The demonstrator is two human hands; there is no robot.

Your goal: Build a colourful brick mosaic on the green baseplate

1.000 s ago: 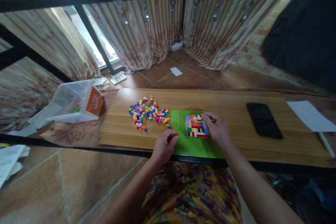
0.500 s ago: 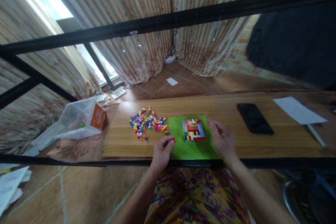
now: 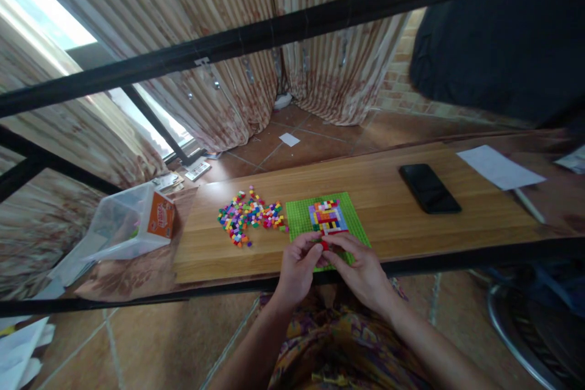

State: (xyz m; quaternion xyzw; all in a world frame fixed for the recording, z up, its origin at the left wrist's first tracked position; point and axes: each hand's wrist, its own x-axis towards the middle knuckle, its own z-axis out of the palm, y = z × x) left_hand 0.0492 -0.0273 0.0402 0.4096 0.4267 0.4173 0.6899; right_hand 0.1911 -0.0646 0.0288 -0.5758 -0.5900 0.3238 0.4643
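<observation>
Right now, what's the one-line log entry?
left hand: holding red brick | right hand: at same brick, grip unclear | model: on baseplate | loose bricks: left of baseplate

Reference: brick build [image 3: 326,214]. Passage: bare tabletop [image 3: 329,180], 12 o'clock. Obstructions: brick pile [image 3: 253,214], 9 o'clock; phone [image 3: 429,188], between 2 and 3 o'clock; left hand [image 3: 296,268], 7 o'clock; right hand [image 3: 364,271], 5 o'clock.

Black phone [image 3: 429,187]: lying flat. White sheet [image 3: 500,167]: right of phone. Pale rod [image 3: 529,206]: right of phone. Striped curtains [image 3: 329,73]: beyond phone, leftward.
</observation>
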